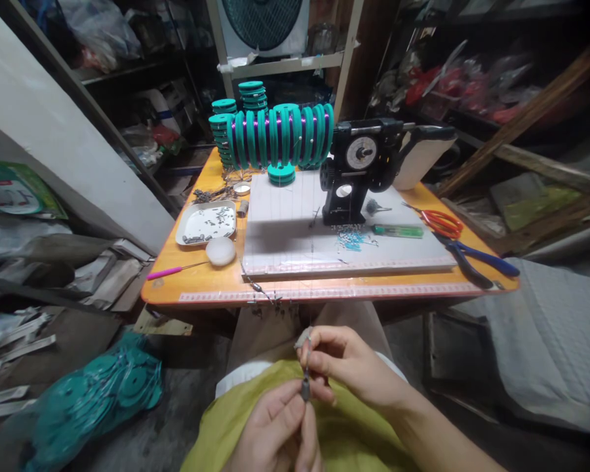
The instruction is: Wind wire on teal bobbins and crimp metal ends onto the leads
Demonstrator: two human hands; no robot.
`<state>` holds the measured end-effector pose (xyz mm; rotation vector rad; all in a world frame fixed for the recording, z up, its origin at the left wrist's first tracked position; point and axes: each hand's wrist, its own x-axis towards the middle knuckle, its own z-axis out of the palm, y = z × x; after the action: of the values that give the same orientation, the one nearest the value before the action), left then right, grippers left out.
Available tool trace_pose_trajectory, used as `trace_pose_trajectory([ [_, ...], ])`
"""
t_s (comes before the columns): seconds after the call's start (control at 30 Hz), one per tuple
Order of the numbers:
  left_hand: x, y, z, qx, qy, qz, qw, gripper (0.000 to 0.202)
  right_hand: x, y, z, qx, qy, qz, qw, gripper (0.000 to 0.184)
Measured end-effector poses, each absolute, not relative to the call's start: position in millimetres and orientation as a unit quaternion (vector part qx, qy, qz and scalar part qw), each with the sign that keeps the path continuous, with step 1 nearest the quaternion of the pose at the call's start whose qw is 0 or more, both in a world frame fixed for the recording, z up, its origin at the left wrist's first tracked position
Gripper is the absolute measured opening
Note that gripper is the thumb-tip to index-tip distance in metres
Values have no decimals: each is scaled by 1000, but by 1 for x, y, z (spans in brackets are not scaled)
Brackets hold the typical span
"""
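My left hand (281,423) is closed, its thumb and fingertips pinching a small dark grey fishing sinker (305,389) above my lap. Just above it, my right hand (341,360) is closed, with thumb and index finger pinched on a thin fishing line (311,320) that runs up toward the table edge. A pale grey scrap or covering (303,337) shows at the right index fingertip; its kind is unclear. Several small dark rig pieces (280,308) hang on lines at the table's front edge. The lines lead up to teal spools (280,137) wound with purple.
On the orange table (167,288) are a white tray (181,226) with small metal pieces, a round white container (220,252), a pink-handled tool (164,273), a black machine (349,164), blue-and-white bits (351,239), a green tube (398,231), and pliers (486,259). Bagged spools (103,400) lie left.
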<state>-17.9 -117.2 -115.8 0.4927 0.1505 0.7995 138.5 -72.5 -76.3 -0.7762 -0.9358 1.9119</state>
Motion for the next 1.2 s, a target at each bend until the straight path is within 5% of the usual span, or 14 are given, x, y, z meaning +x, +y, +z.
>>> trace_pose_trajectory([
  [1.2,-21,-117,-117,236,104,369,893,31,129,-72,-84,-272,-250,794,483,20],
])
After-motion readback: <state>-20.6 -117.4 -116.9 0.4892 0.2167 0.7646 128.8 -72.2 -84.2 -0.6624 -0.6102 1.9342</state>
